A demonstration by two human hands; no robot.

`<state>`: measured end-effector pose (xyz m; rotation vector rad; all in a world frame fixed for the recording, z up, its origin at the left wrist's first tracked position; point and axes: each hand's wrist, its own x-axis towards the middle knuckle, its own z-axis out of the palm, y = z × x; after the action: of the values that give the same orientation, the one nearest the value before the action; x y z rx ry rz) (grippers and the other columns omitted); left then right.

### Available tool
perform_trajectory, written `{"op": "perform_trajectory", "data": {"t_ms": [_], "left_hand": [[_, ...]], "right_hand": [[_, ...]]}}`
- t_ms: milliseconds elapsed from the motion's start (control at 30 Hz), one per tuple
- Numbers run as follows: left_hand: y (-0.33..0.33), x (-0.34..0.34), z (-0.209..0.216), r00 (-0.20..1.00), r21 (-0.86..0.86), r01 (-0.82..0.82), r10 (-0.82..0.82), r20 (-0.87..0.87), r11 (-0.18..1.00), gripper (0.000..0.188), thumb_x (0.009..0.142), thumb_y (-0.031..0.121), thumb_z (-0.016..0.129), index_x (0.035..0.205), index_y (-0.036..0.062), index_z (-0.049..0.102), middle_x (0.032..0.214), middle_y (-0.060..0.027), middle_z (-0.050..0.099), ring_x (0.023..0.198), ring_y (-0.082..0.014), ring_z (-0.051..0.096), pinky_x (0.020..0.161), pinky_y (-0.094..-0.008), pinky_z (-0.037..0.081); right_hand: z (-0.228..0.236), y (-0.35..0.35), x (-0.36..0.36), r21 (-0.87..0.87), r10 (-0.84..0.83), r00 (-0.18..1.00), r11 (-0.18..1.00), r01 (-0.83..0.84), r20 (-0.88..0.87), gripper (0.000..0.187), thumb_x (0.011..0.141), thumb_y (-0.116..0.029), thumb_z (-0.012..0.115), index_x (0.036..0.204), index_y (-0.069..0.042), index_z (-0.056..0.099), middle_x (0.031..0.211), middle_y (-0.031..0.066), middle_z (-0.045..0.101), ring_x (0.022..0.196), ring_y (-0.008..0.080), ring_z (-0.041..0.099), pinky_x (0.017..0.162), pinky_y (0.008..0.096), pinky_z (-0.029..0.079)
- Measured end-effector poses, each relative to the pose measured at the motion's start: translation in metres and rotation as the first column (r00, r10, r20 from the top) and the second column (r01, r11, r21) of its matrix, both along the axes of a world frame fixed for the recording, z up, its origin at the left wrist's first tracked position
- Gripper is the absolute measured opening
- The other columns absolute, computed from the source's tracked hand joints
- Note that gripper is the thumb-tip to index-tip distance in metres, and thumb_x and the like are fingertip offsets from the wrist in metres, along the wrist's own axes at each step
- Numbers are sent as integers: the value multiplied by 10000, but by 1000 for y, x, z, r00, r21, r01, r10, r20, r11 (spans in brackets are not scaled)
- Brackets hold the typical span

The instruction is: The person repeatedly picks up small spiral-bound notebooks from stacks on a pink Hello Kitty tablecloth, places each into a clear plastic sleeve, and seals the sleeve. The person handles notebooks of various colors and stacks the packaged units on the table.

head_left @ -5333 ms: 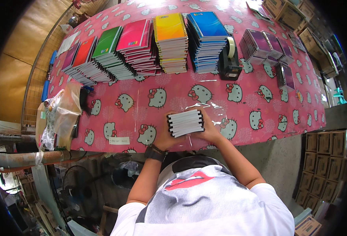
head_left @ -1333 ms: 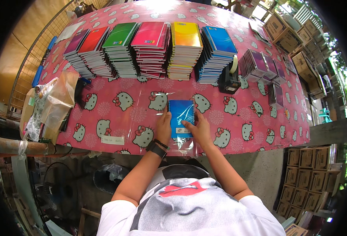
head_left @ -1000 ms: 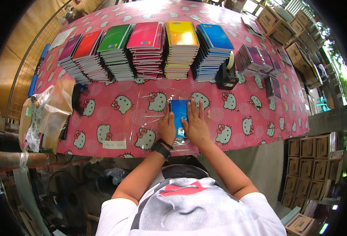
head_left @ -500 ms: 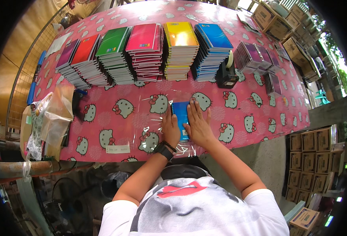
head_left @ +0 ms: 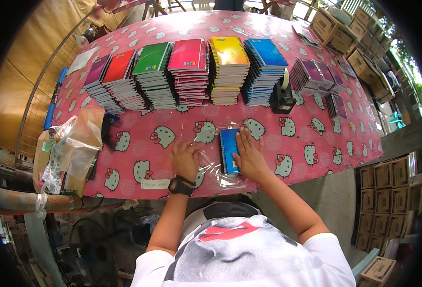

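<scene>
Pink patterned cloth covers the long table (head_left: 139,143), printed all over with white cartoon cat faces, and the person stands at its near edge looking down. Both hands rest flat on the cloth. The right hand (head_left: 250,155) lies palm down with fingers spread a little, pressing on the right part of a blue spiral notebook stack (head_left: 228,150) that sits in a clear plastic bag (head_left: 210,165). The left hand (head_left: 186,159), a dark watch (head_left: 181,185) on its wrist, lies just left of the stack with fingers loosely curled on the crinkled plastic; it holds nothing.

Across the far side runs a row of spiral notebook stacks: purple (head_left: 97,79), red (head_left: 120,71), green (head_left: 151,64), magenta (head_left: 189,60), yellow (head_left: 229,56) and blue (head_left: 265,57). A black tape dispenser (head_left: 281,95) stands just right of the blue stack, between it and fanned rows of dark purple notebooks (head_left: 316,79). None of these lies between the hands and the bagged stack.

At the table's left end a heap of clear bags and brown wrapping (head_left: 72,148) hangs over the edge. Brown cardboard boxes (head_left: 383,201) are stacked on the floor to the right, with more boxes beyond the far right corner.
</scene>
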<state>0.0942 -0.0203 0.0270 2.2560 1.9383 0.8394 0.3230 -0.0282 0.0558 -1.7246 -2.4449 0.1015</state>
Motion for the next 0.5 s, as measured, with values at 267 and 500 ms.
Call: {"op": "perform_trajectory", "data": {"t_ms": [267, 500], "left_hand": [[-26, -36, 4, 266, -580, 474, 520, 812, 662, 294, 772, 102, 665, 1045, 3, 616, 799, -37, 612, 726, -156, 631, 596, -239, 478], [-31, 61, 42, 670, -323, 388, -24, 742, 863, 356, 734, -13, 580, 1088, 1, 616, 810, -148, 629, 741, -244, 624, 619, -301, 499]], "right_hand": [[34, 0, -16, -16, -52, 989, 999, 50, -138, 543, 865, -220, 555, 1353, -59, 377, 1441, 162, 283, 1326, 344, 257, 1025, 581, 207], [26, 39, 6, -437, -302, 604, 895, -85, -737, 233, 757, -235, 715, 761, -9, 658, 945, 155, 590, 948, 327, 535, 815, 376, 423]]}}
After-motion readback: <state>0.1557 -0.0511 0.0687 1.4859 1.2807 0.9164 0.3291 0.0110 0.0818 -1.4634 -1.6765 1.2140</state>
